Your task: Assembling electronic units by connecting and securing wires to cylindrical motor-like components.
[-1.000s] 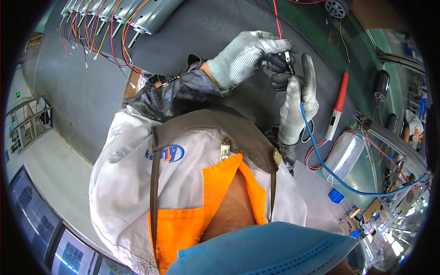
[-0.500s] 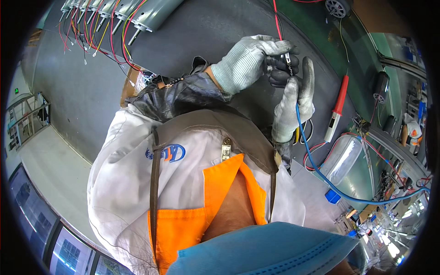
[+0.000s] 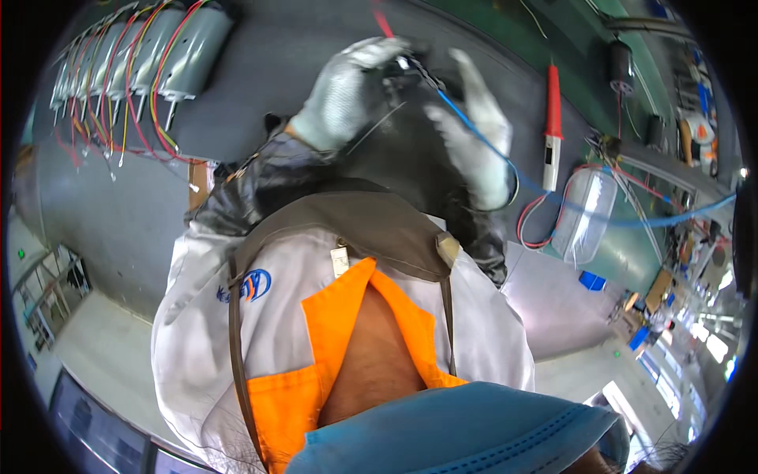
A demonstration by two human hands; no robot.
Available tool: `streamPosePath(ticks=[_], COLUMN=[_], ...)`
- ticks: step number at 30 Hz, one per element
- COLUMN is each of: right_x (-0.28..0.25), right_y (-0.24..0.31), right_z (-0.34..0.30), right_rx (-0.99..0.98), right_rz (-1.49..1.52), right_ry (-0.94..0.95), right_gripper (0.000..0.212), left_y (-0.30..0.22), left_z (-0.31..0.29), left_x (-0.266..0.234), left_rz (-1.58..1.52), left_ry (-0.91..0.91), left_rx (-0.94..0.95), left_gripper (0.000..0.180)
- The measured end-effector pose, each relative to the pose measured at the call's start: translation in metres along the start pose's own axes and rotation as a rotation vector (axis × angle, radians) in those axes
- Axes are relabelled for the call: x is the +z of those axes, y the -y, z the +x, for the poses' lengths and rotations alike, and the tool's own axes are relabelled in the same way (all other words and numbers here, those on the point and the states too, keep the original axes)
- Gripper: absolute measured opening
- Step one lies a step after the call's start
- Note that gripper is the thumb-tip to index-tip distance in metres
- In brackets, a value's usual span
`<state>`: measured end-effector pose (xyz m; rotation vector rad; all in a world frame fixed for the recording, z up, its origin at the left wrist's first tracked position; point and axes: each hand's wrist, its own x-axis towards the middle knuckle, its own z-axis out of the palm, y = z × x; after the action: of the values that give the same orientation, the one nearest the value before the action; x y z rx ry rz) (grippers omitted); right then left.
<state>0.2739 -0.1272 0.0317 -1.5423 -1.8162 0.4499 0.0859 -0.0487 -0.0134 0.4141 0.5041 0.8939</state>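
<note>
Spreading its fingers, the white-gloved right hand (image 3: pixel 478 134) let go; thin blue wire (image 3: pixel 632 223) seems hooked; white-gloved left hand (image 3: pixel 347 93) pinches red wire (image 3: pixel 384 24).

Blue-and-orange lettering is standing on the chest of the white work jacket (image 3: pixel 197 332), forming an emblem (image 3: pixel 257 285) inside a blue oval outline. Small blue characters are sitting just beside it, with a brown strap (image 3: pixel 238 340) passing over the row; these are coming out too small to read. A pale tag (image 3: pixel 339 261) is hanging near the orange collar, its face blurring. A tiny green light (image 3: pixel 21 253) is glowing at far left, any wording staying illegible.
</note>
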Motion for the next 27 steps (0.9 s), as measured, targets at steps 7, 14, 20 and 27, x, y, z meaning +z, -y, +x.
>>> streamPosePath(ticks=[7,14,20,27], right_x=[-0.092,-0.078,-0.065,-0.062], right_y=[-0.173,-0.115,-0.124,-0.174], right_z=[-0.104,0.013,0.148,0.182], right_rx=[0.383,0.478,0.422,0.329], right_rz=[-0.745,0.398,0.486,0.096], right_ry=[-0.248,-0.180,0.167,0.298], right_gripper=[0.055,0.046,0.046,0.029], left_y=[-0.016,-0.018,-0.023,-0.022], left_z=[-0.010,-0.016,-0.022,-0.008], left_x=[-0.030,-0.015,-0.017,-0.016], left_rz=[0.083,0.099,0.155,0.095], left_ry=[0.014,-0.034,-0.056,0.028], left_rx=[0.156,0.135,0.196,0.162], left_gripper=[0.034,0.035,0.041,0.034])
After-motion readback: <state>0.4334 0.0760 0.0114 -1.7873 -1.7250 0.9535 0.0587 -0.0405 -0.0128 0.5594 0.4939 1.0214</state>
